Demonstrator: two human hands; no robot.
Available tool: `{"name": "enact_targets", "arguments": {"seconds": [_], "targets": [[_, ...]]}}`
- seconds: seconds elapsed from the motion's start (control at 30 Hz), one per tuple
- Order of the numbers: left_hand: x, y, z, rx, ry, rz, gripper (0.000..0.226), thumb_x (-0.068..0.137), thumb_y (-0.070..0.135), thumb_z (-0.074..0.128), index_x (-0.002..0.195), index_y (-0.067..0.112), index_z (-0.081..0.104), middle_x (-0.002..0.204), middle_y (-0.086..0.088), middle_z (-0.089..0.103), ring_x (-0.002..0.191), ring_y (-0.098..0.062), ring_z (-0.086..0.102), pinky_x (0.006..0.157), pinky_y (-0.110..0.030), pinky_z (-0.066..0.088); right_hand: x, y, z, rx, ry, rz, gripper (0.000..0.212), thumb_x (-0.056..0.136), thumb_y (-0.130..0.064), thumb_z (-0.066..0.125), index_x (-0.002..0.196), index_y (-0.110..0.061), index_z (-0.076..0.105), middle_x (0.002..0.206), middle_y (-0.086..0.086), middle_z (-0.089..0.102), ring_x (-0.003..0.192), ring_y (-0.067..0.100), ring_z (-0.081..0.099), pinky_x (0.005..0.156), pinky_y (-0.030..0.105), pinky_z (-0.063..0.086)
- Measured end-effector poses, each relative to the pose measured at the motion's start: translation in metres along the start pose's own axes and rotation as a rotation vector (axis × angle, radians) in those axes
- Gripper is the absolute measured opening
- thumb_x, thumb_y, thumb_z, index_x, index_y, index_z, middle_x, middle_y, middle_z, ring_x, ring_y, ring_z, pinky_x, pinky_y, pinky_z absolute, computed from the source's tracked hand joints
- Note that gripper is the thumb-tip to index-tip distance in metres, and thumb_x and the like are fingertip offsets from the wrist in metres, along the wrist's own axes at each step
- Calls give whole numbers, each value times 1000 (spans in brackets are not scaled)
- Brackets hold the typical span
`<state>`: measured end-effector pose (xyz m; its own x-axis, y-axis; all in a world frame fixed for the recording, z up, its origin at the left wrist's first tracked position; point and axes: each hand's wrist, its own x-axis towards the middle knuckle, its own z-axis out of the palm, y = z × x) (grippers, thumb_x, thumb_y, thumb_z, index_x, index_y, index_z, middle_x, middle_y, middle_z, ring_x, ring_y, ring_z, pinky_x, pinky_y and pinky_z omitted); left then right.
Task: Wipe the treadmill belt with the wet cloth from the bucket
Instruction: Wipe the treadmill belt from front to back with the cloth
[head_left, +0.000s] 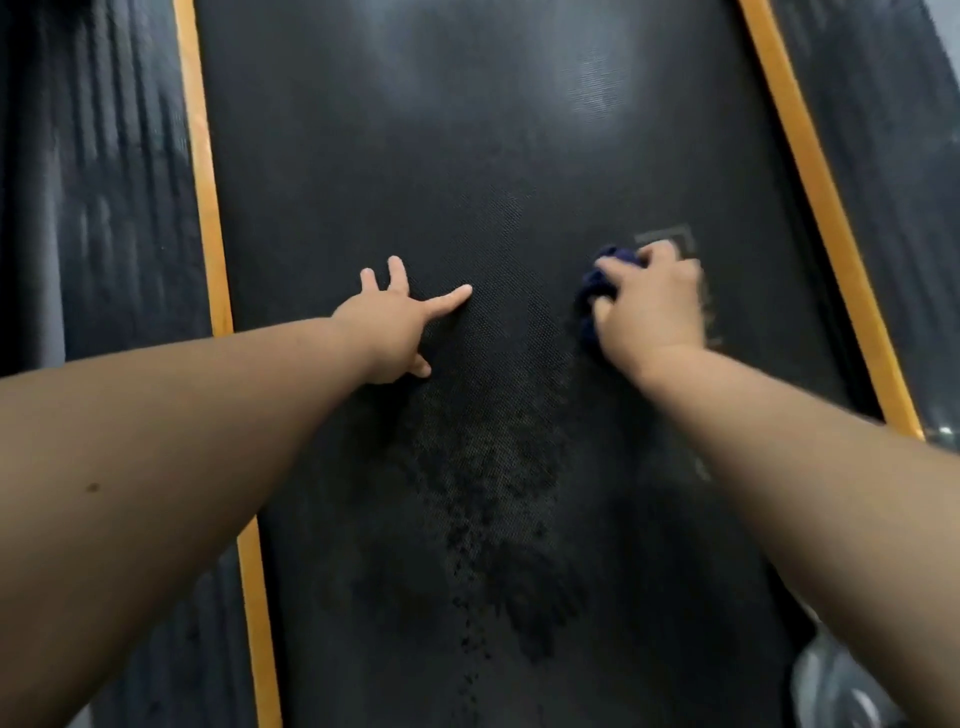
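Note:
The black textured treadmill belt (467, 156) fills the middle of the view, with darker wet patches and drips running down its centre. My right hand (652, 304) grips a bunched dark blue cloth (592, 296) and holds it down on the right part of the belt, beside a faint square mark. The hand looks blurred. My left hand (397, 322) rests flat on the belt with its fingers spread, left of centre. No bucket is in view.
Orange strips (208, 208) border the belt on both sides, the right orange strip (810, 171) slanting outward. Beyond them lie black ribbed side rails (104, 182). A pale plastic object (831, 680) shows at the lower right corner.

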<state>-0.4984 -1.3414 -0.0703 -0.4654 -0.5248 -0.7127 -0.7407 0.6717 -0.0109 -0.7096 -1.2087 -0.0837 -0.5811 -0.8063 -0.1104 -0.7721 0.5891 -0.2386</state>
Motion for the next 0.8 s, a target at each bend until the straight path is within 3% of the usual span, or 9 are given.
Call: {"name": "enact_targets", "arguments": {"seconds": [0.13,0.23,0.3,0.4,0.47,0.6,0.7,0.73,0.8], "targets": [[2,0,2,-6,10,-6,98,84,39,68,137,61,-11,154,-19,-22,140,-49,-8,106,-57,32,-80,-49,30,127,-157,-400,32,85,-23,56,116,-22,62,123,11,47,106,36,41,88,42,43],[2,3,1,-14,0,-9,97,85,37,68,138,60,-10,153,-20,-22,140,-49,-9,105,-59,31,-78,-40,30,140,-254,-667,36,79,-24,66,114,-23,66,117,11,55,100,36,48,74,43,50],[1,3,1,-42,-1,-15,98,85,34,69,138,61,-9,154,-18,-22,140,-47,-10,104,-58,32,-44,-16,21,88,-102,-550,34,78,-25,65,112,-28,68,117,9,56,100,36,50,79,42,51],[-2,-1,2,-64,6,-13,98,85,33,69,138,61,-7,154,-16,-22,141,-46,-10,105,-56,31,0,23,4,73,50,0,36,88,-27,55,124,-29,61,130,10,44,116,36,39,99,40,40],[-3,1,1,-58,4,-11,97,84,34,69,139,61,-7,154,-17,-22,141,-46,-9,106,-55,29,-16,21,4,72,42,143,36,88,-26,55,124,-25,60,130,13,42,114,37,38,100,40,36],[-6,7,-4,-6,-15,-55,98,84,35,70,139,60,-8,155,-16,-21,142,-43,-9,106,-63,27,-110,-24,29,222,-95,-167,35,72,-20,70,106,-21,68,111,14,53,95,37,48,83,42,48],[-9,19,-5,81,6,-2,98,83,35,69,147,46,-4,157,-5,-17,144,-34,-8,102,-68,28,-106,-8,31,162,-158,-527,43,68,-27,75,110,-25,68,106,10,58,90,35,52,72,41,53],[-10,24,-7,100,15,40,98,83,36,69,149,39,-3,158,-2,-16,145,-33,-6,103,-66,30,-89,3,26,115,-141,-523,42,70,-28,73,112,-27,67,107,9,57,91,35,51,73,42,52],[-10,34,-11,106,19,91,102,82,38,70,150,34,-6,158,0,-16,145,-31,-4,108,-56,31,-51,33,10,79,-48,-218,39,80,-27,64,119,-29,63,118,11,51,104,36,44,86,41,48]]}}
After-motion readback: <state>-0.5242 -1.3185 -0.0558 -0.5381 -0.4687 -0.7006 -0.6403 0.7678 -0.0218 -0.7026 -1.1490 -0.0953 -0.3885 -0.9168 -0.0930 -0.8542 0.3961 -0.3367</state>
